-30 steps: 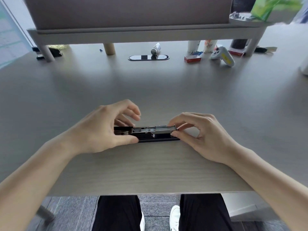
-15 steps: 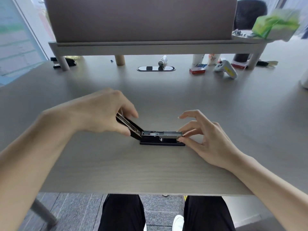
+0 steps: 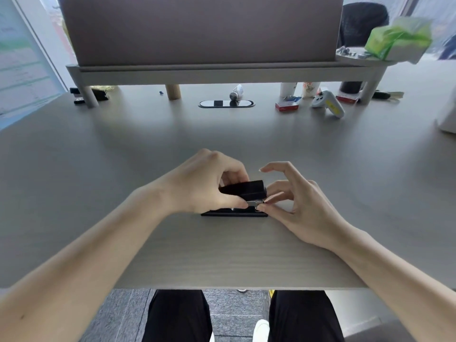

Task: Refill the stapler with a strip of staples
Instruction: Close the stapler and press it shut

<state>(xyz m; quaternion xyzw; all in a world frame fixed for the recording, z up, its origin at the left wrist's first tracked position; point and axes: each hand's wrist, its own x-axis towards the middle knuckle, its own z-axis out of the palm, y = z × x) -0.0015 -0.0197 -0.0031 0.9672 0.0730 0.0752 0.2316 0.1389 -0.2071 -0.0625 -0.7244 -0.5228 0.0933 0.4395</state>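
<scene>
A black stapler [image 3: 244, 191] stands on the grey desk [image 3: 222, 255] near the front edge, its base flat on the wood. My left hand [image 3: 204, 181] grips the black top cover from the left and holds it tilted slightly above the metal magazine. My right hand [image 3: 293, 201] pinches the front tip of the silver magazine between thumb and forefinger, the other fingers spread. Whether staples lie inside is hidden by the cover and my fingers.
At the back of the desk lie a red staple box [image 3: 286, 106], a white and yellow controller [image 3: 328, 103], a small tube [image 3: 235, 92] and an oval cable port [image 3: 226, 103]. A raised shelf [image 3: 222, 72] spans the back. A green tissue pack [image 3: 399, 39] sits top right.
My left hand swung the black cover from lying open toward the left back over the magazine. My right hand stayed at the stapler's front tip. The view tilted up a little.
</scene>
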